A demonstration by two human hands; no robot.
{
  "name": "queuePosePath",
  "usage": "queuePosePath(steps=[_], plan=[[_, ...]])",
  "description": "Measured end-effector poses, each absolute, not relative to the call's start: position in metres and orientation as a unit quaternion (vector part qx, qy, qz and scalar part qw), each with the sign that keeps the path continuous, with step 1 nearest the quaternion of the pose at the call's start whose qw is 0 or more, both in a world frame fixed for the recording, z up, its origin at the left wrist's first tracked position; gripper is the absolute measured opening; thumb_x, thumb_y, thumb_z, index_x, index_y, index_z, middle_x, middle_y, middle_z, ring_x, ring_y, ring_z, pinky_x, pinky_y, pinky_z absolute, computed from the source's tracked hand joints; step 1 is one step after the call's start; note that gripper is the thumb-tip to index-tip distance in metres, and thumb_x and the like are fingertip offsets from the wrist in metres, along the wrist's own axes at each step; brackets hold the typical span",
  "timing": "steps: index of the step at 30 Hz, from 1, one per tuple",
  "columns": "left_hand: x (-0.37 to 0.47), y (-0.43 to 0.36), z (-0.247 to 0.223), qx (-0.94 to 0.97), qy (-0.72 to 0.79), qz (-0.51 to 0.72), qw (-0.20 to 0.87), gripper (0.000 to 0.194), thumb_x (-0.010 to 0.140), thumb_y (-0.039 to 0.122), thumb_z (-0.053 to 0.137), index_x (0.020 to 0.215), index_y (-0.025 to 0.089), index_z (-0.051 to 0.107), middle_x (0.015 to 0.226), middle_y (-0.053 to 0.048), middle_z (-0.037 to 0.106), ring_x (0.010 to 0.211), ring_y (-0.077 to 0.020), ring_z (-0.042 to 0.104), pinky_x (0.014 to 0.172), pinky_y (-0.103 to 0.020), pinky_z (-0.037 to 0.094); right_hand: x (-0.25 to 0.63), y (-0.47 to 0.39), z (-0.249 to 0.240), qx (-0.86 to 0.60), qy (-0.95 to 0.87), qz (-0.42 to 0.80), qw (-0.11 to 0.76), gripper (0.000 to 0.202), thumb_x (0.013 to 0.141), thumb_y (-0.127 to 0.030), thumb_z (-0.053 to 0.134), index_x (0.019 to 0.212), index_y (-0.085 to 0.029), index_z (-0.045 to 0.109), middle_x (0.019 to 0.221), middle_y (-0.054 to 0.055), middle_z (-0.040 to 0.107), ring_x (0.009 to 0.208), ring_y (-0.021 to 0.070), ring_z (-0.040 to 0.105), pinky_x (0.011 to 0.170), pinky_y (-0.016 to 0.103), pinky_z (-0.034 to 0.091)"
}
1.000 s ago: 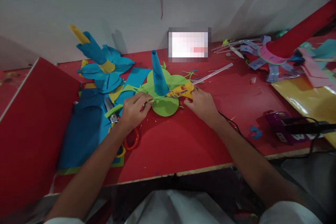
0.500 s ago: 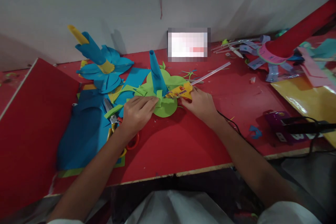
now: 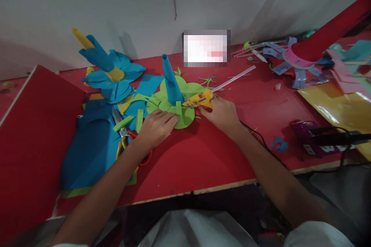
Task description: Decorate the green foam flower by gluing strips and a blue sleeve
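Note:
My right hand (image 3: 224,115) is wrapped round a yellow hot glue gun (image 3: 205,99), a clear glue stick (image 3: 234,79) jutting out of its back. The gun's nozzle is at the foot of an upright blue cone (image 3: 171,87). That cone stands on a green petal-shaped piece (image 3: 188,117), which looks like paper or foam sheet. At the near left of the green piece, my left hand (image 3: 160,126) is closed, its fingertips on a small green strip (image 3: 178,109) beside the cone. The fingertips' undersides are hidden.
Left of my hands are scissors (image 3: 123,125), blue sheets (image 3: 87,154) and a finished-looking blue flower (image 3: 116,69). A red board (image 3: 34,142) rises at far left. A black cord (image 3: 257,135) runs right, near a purple box (image 3: 304,127). A blurred screen (image 3: 205,48) leans by the wall.
My left hand has shifted slightly right and down, with the green strip now more upright by the cone. Another green strip shows left of that hand. The glue gun stays nearly in place.

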State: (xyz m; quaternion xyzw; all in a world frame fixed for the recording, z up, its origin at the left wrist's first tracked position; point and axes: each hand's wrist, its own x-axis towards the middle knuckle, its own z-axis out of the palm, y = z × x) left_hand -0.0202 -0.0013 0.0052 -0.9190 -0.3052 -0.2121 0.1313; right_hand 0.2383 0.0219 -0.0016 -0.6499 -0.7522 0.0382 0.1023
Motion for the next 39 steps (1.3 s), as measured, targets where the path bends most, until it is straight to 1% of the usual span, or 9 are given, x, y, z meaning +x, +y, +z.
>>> queuePosePath(steps=[7,12,21,28,30,31,35,37,39], plan=[[-0.015,-0.003,0.003,-0.926,-0.321,-0.152,0.131,0.024,0.103,0.014,0.048,0.091,0.017,0.068,0.077,-0.004,0.069,0.072,-0.0176,0.063,0.067,-0.034,0.041,0.24,0.022,0.0,-0.653,-0.75,0.036,0.099,0.042,0.097,-0.047,0.053,0.124,-0.015,0.065,0.118,0.017,0.075,0.097,0.0317,0.071,0.072,0.035,0.043],[-0.012,-0.005,0.003,-0.921,-0.336,-0.153,0.121,0.024,0.102,0.015,0.048,0.088,0.017,0.066,0.076,-0.004,0.067,0.071,-0.0178,0.061,0.064,-0.034,0.039,0.24,0.022,-0.001,-0.656,-0.747,0.032,0.1,0.045,0.097,-0.048,0.053,0.124,-0.015,0.065,0.118,0.017,0.075,0.096,0.0319,0.071,0.071,0.035,0.043],[-0.008,-0.006,0.004,-0.923,-0.319,-0.152,0.152,0.021,0.1,0.013,0.049,0.086,0.017,0.063,0.074,-0.003,0.065,0.069,-0.0181,0.061,0.062,-0.034,0.038,0.239,0.022,-0.002,-0.654,-0.747,0.026,0.118,0.049,0.098,-0.051,0.053,0.13,-0.014,0.063,0.12,0.017,0.074,0.098,0.0326,0.071,0.073,0.036,0.044],[-0.007,-0.005,0.003,-0.927,-0.319,-0.145,0.131,0.023,0.101,0.013,0.047,0.089,0.016,0.065,0.076,-0.005,0.066,0.071,-0.0187,0.062,0.061,-0.034,0.039,0.231,0.023,-0.005,-0.64,-0.761,0.042,0.099,0.052,0.099,-0.052,0.054,0.136,-0.015,0.06,0.119,0.016,0.074,0.098,0.0313,0.071,0.071,0.035,0.044],[-0.008,-0.005,0.002,-0.928,-0.325,-0.146,0.112,0.024,0.104,0.018,0.046,0.092,0.015,0.067,0.078,-0.006,0.068,0.071,-0.0188,0.064,0.06,-0.032,0.038,0.231,0.023,-0.005,-0.64,-0.761,0.04,0.098,0.052,0.099,-0.052,0.054,0.135,-0.016,0.061,0.119,0.016,0.074,0.098,0.0316,0.071,0.071,0.035,0.044],[-0.009,-0.006,0.002,-0.926,-0.332,-0.15,0.099,0.026,0.105,0.024,0.047,0.094,0.015,0.068,0.078,-0.006,0.069,0.07,-0.0189,0.064,0.059,-0.032,0.038,0.231,0.023,-0.005,-0.641,-0.76,0.04,0.099,0.051,0.099,-0.052,0.053,0.134,-0.015,0.061,0.12,0.016,0.074,0.098,0.0318,0.071,0.071,0.035,0.044],[-0.014,-0.007,0.001,-0.913,-0.372,-0.166,0.038,0.049,0.104,0.058,0.046,0.105,0.016,0.072,0.075,-0.008,0.072,0.066,-0.0201,0.066,0.057,-0.03,0.037,0.232,0.023,-0.006,-0.642,-0.759,0.043,0.095,0.051,0.099,-0.052,0.052,0.132,-0.015,0.062,0.121,0.017,0.074,0.1,0.0321,0.071,0.072,0.035,0.044],[-0.014,-0.007,0.0,-0.907,-0.391,-0.156,0.029,0.054,0.104,0.061,0.043,0.106,0.017,0.073,0.072,-0.008,0.072,0.063,-0.0201,0.066,0.057,-0.03,0.037,0.232,0.022,-0.006,-0.644,-0.758,0.044,0.093,0.05,0.099,-0.051,0.052,0.132,-0.015,0.061,0.121,0.017,0.074,0.1,0.0318,0.071,0.072,0.035,0.044],[-0.014,-0.007,-0.001,-0.903,-0.406,-0.138,0.035,0.051,0.106,0.057,0.043,0.108,0.017,0.074,0.068,-0.007,0.072,0.059,-0.0204,0.065,0.055,-0.03,0.034,0.232,0.022,-0.005,-0.644,-0.758,0.045,0.095,0.049,0.099,-0.051,0.053,0.131,-0.015,0.061,0.121,0.016,0.074,0.1,0.0316,0.071,0.072,0.035,0.044]])
